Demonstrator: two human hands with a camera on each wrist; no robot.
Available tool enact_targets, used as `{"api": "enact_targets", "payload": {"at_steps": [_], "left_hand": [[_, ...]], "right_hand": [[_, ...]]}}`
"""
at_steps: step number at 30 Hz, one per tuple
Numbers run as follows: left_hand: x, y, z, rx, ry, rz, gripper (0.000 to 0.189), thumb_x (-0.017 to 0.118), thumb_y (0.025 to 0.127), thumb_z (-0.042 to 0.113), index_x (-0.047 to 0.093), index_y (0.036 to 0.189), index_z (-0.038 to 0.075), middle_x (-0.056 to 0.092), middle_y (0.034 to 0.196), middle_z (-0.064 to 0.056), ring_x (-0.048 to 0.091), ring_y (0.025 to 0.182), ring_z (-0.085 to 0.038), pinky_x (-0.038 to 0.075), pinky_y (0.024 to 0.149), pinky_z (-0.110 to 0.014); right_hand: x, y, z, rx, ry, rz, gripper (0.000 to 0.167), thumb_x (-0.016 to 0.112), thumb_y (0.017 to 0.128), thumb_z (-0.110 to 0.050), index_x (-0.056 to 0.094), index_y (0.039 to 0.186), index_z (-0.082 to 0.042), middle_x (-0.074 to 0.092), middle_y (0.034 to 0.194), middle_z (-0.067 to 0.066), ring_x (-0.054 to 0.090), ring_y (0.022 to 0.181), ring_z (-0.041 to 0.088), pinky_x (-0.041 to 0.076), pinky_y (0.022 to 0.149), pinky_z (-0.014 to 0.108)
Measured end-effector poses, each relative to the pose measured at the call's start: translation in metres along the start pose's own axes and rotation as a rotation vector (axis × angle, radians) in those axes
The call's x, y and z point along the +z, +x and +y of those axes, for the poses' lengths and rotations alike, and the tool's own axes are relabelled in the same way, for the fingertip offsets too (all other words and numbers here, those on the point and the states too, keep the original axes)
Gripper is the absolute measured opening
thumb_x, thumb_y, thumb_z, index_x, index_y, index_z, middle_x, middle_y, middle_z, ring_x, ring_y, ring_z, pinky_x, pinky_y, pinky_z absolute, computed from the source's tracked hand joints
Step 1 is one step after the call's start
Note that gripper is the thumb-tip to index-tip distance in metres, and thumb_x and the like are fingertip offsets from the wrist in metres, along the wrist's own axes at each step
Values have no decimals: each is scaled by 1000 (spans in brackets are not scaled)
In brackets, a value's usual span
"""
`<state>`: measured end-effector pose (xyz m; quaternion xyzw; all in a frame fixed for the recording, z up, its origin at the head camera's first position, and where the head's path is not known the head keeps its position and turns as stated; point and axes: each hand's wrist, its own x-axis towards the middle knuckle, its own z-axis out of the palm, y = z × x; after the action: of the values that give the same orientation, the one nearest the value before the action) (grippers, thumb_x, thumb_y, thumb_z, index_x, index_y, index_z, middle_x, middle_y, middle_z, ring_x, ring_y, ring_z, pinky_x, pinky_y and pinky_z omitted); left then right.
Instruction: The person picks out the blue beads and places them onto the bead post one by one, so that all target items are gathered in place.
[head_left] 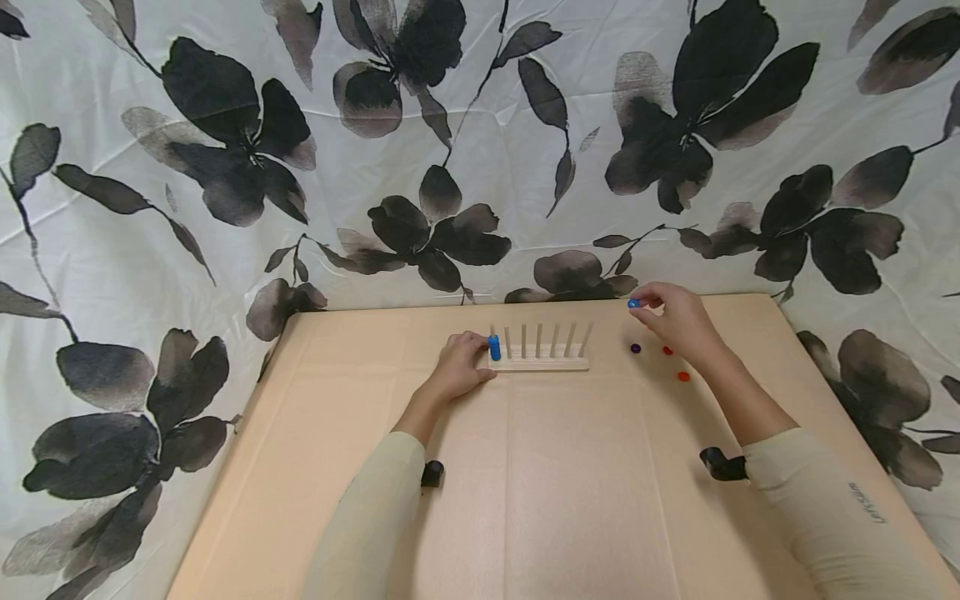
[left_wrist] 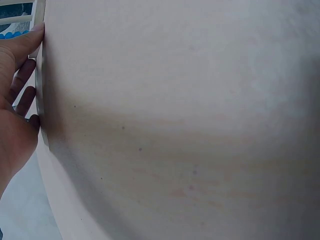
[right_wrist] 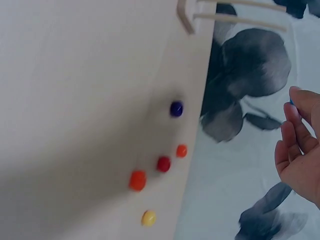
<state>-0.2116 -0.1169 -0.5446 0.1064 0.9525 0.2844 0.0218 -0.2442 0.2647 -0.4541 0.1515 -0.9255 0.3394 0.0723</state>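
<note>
A wooden peg rack (head_left: pixel 547 363) stands mid-table with a stack of blue beads (head_left: pixel 494 347) on its leftmost peg. My left hand (head_left: pixel 471 363) holds the rack's left end, thumb along the front edge and fingers behind. In the left wrist view the fingers (left_wrist: pixel 21 82) lie against the rack's edge (left_wrist: pixel 39 75). My right hand (head_left: pixel 647 302) is raised right of the rack and pinches a small blue bead (head_left: pixel 633 303). In the right wrist view that hand (right_wrist: pixel 299 142) hovers off to the side of the loose beads.
Loose beads lie on the beige table (head_left: pixel 540 483) right of the rack: a purple bead (head_left: pixel 636 348), a red bead (head_left: pixel 667 351) and an orange bead (head_left: pixel 683 376). The right wrist view also shows a yellow bead (right_wrist: pixel 148 218). A flowered cloth (head_left: pixel 225 150) hangs behind.
</note>
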Motion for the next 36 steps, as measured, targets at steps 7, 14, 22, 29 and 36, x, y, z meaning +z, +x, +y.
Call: {"api": "enact_targets", "payload": {"at_steps": [7,14,22,29,36], "left_hand": [[-1,-2,1,0,1,-2,58,84,88,25,62,139,7,59,140,-9,43,139,-31,33,120,-46],[-1,-3,1,4,3,6,59,84,88,26,62,139,6,59,140,-9,44,138,-31,34,119,-46],[-1,-2,0,0,-1,6,59,84,88,26,62,139,7,59,140,-9,44,138,-31,34,119,-46],[-1,-1,-1,-9,6,7,58,84,88,26,63,139,7,59,139,-8,44,137,-30,35,119,-45],[-1,1,-1,-3,2,11,58,84,88,26,63,138,8,59,138,-9,45,135,-30,36,117,-46]], "right_hand": [[8,6,-25,-101,14,15,18,74,95,-11,72,111,-3,73,107,17,65,104,35,51,93,53],[18,12,-51,-143,34,-24,21,74,96,-11,73,114,-3,72,113,17,67,107,35,51,94,55],[36,19,-79,-200,56,-59,20,74,96,-15,75,113,-6,72,109,13,63,106,33,49,95,51],[55,27,-99,-255,45,-80,22,76,94,-13,76,115,-7,74,108,12,61,103,30,47,93,48],[75,34,-114,-294,37,-123,21,77,93,-13,77,113,-6,75,104,10,62,101,29,49,92,46]]}}
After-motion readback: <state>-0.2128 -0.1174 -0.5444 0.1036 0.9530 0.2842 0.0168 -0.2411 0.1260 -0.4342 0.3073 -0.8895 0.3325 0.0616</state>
